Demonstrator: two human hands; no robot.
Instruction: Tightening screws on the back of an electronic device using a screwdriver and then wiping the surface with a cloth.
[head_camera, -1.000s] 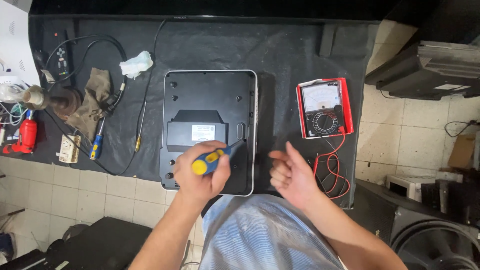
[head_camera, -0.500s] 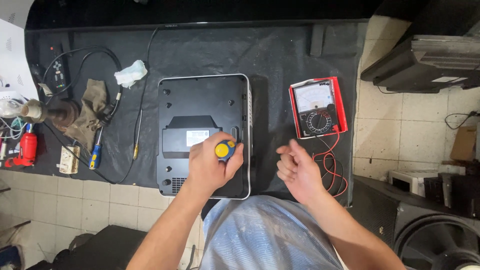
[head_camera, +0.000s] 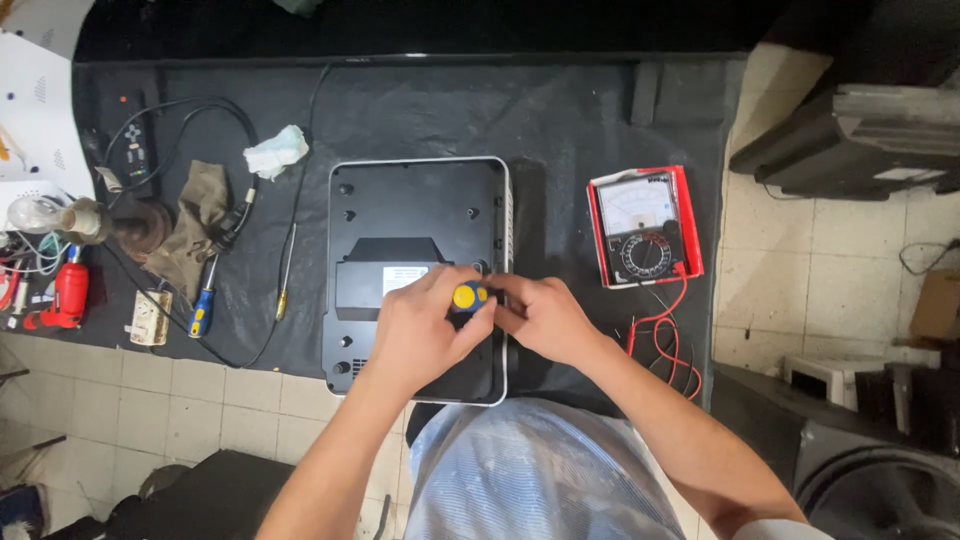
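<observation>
Two hands meet over a black device case (head_camera: 415, 270) that lies flat in the middle of the dark worktop (head_camera: 560, 120), its pale rim showing along the far and right edges. In the head view, the left hand (head_camera: 420, 330) is clenched around a screwdriver (head_camera: 468, 296), whose yellow and blue handle end points up at the camera; the tool stands about upright over the right part of the case, just near of a round hole in the panel. The right hand (head_camera: 545, 318) comes in from the right and touches the screwdriver with its fingertips, curled close against the left hand's fingers; whether it pinches the shaft or only steadies it cannot be told. A white label (head_camera: 400, 278) on the raised middle block of the case sits just left of the left hand.

To the right of the case, well apart from it, an analogue multimeter (head_camera: 642, 226) in a red frame lies face up, and its red and black leads (head_camera: 665, 335) trail toward the near edge of the worktop. On the left, a second screwdriver (head_camera: 203, 300) with a blue and yellow handle lies near a brown rag (head_camera: 195, 225), with a crumpled white tissue (head_camera: 275, 152) farther back and black cables (head_camera: 175, 115) looping beyond it. A red tool (head_camera: 70, 292) rests at the far left edge. Pale floor tiles (head_camera: 810, 270) show to the right of the worktop.
</observation>
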